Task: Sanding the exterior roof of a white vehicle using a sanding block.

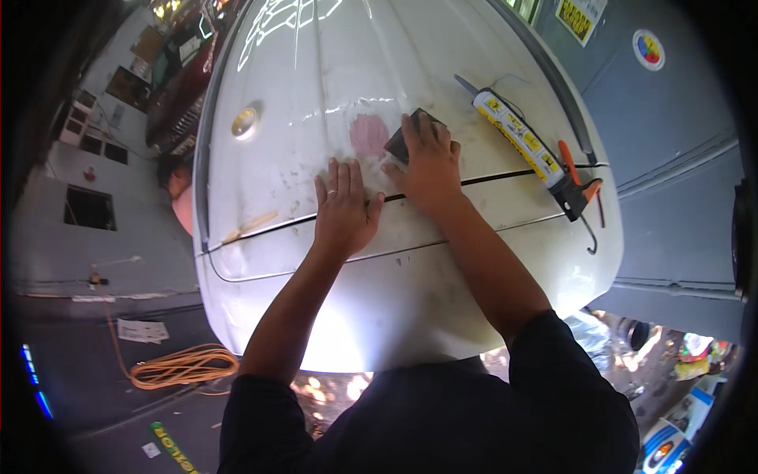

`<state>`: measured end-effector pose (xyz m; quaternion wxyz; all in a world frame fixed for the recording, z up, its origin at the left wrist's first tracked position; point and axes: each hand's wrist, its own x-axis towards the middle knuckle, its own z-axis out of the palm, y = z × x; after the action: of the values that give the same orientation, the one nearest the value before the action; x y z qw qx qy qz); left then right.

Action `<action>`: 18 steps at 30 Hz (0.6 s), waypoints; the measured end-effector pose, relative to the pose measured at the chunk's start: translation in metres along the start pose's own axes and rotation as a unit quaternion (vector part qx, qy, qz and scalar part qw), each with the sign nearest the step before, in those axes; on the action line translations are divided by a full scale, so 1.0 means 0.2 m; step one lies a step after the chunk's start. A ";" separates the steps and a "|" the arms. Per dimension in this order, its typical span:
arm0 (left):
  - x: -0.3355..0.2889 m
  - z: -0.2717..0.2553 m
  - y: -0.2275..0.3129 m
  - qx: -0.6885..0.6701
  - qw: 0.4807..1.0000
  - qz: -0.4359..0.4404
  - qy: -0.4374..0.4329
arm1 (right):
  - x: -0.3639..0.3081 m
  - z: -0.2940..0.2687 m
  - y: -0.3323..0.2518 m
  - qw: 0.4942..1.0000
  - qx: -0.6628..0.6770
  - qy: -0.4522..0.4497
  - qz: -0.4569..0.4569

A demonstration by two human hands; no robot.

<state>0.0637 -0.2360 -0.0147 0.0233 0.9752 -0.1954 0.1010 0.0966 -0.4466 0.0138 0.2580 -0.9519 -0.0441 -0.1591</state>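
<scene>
My right hand (430, 166) presses a dark rectangular sanding block (399, 147) against the white roof (316, 71) of a vehicle, fingers laid over its top. Just left of the block is a pink patch of filler (369, 136), with dull, smudged paint around it. My left hand (346, 209) lies flat on the roof below the patch, near the dark seam, fingers stretched and a ring on one of them. Nothing shows in this hand, and it does not touch the block.
To the right, a caulking gun (521, 138) with a yellow-and-white cartridge lies across the seam. A small round tin or tape roll (245, 123) and a thin wooden stick (249, 227) are on the left. An orange cord (181, 368) is coiled beyond the vehicle's left edge.
</scene>
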 end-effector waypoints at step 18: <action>0.47 0.14 0.19 -0.063 0.996 0.036 0.042 | 0.13 -0.04 0.21 0.965 0.155 0.193 0.088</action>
<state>0.1389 -0.3087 -0.0218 0.0897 0.9590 -0.2353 0.1301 0.1255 -0.4878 0.0091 0.4188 -0.8516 0.0670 -0.3080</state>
